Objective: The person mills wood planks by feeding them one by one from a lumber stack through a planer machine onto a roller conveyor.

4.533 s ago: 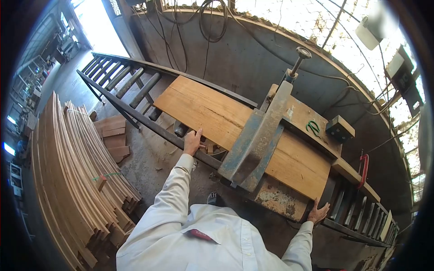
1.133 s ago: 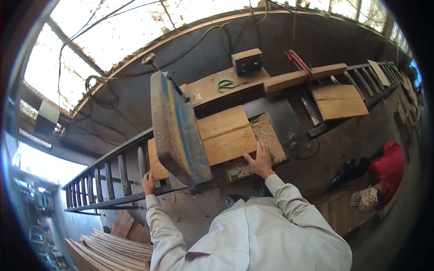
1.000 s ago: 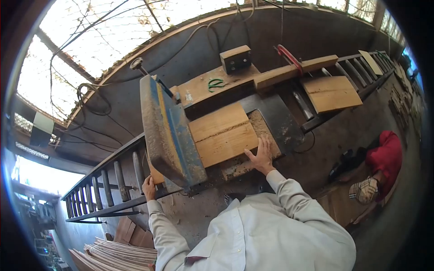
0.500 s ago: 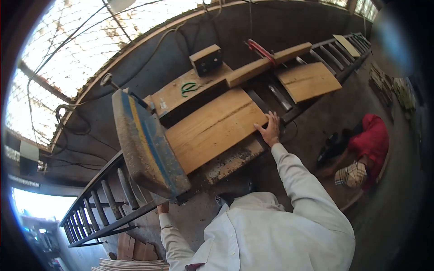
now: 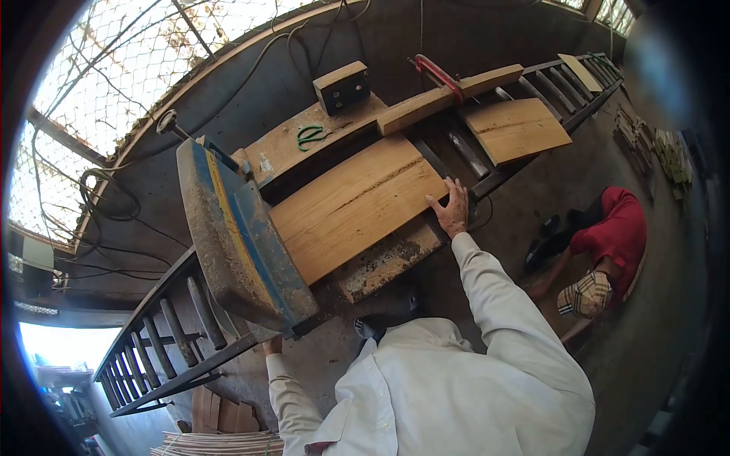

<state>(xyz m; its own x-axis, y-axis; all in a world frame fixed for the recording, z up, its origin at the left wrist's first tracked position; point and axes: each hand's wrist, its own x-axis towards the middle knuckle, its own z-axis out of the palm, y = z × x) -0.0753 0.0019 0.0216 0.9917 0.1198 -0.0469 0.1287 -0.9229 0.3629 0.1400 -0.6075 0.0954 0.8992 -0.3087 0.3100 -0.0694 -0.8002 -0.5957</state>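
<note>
My right hand (image 5: pixel 453 207) rests at the right end of a long wooden board (image 5: pixel 357 209), fingers and thumb apart, touching its near corner. A dark crack runs along the board's upper side. Its left end goes under the dusty blue and yellow hood of a planer-like machine (image 5: pixel 243 235). Below that machine, my left hand (image 5: pixel 272 346) is at the dark metal frame; its fingers are mostly hidden behind the frame. A shorter board (image 5: pixel 517 131) lies on the rollers to the right, apart from my right hand.
A wooden strip (image 5: pixel 449 99) runs along the far side, with a red clamp (image 5: pixel 439 76) on it. A switch box (image 5: pixel 341 87) and green cord (image 5: pixel 309 138) sit behind. Roller racks (image 5: pixel 171 334) extend both ways. A person in a red shirt (image 5: pixel 612 232) crouches at right.
The view has shifted slightly, so most things sit a little higher and further left. My right hand stays at the board's end; the crouching person's head and arms have shifted slightly.
</note>
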